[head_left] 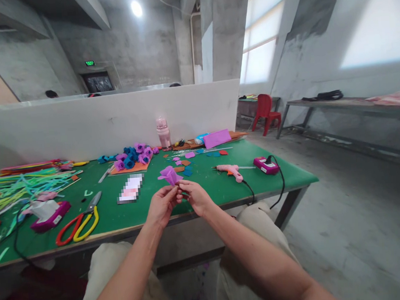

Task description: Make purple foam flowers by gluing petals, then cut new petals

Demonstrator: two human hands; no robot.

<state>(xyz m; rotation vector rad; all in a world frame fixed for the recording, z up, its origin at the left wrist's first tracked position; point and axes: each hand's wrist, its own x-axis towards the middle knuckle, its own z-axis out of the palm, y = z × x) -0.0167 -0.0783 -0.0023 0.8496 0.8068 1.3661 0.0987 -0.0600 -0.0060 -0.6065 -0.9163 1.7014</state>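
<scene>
The left hand [162,204] and right hand [196,196] pinch a seemingly unfinished purple flower [169,174], finished-looking blooms [130,161] piled beyond, cut pieces [190,155] apparently unused.

No text is legible. Wall sign [89,63]: lit green characters, too small to read. Purple box [45,223] on the left part of the surface [292,175]: small white label [57,219], print unreadable. Second purple box [265,167], at right: pale markings, unreadable. Flat pale item [130,188]: covered by pixel blocks.
</scene>
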